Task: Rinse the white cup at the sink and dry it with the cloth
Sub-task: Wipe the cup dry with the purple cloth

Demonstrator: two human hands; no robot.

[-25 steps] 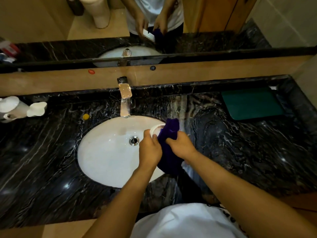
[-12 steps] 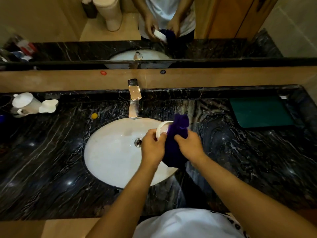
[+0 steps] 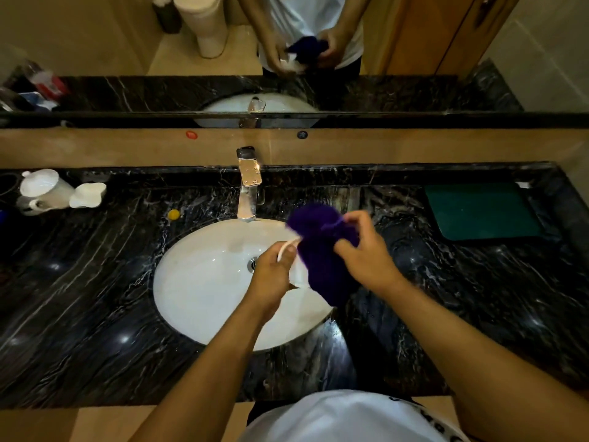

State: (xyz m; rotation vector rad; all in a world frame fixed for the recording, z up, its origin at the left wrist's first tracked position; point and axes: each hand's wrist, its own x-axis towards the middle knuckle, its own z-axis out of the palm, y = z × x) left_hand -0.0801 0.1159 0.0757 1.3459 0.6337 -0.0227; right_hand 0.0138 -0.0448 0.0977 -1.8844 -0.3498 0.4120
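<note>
My left hand (image 3: pixel 272 274) grips the white cup (image 3: pixel 286 247) over the right part of the white oval sink (image 3: pixel 204 282). Only a sliver of the cup's rim shows; the hand and the cloth hide most of it. The dark purple cloth (image 3: pixel 322 250) is bunched against the cup's right side and hangs down below it. My right hand (image 3: pixel 366 253) pinches the cloth from the right, fingers raised at its top edge. The chrome tap (image 3: pixel 248 193) stands behind the sink with no water running.
The black marble counter (image 3: pixel 95 298) surrounds the sink. A white jug (image 3: pixel 41 189) and a small white pourer (image 3: pixel 87 194) sit far left. A green mat (image 3: pixel 481 210) lies back right. A small yellow item (image 3: pixel 174 214) rests left of the tap. A mirror spans the back wall.
The cloth has risen and spread over the cup's top, hiding more of the rim. My right hand has shifted up and to the right on the cloth. The left hand keeps its hold.
</note>
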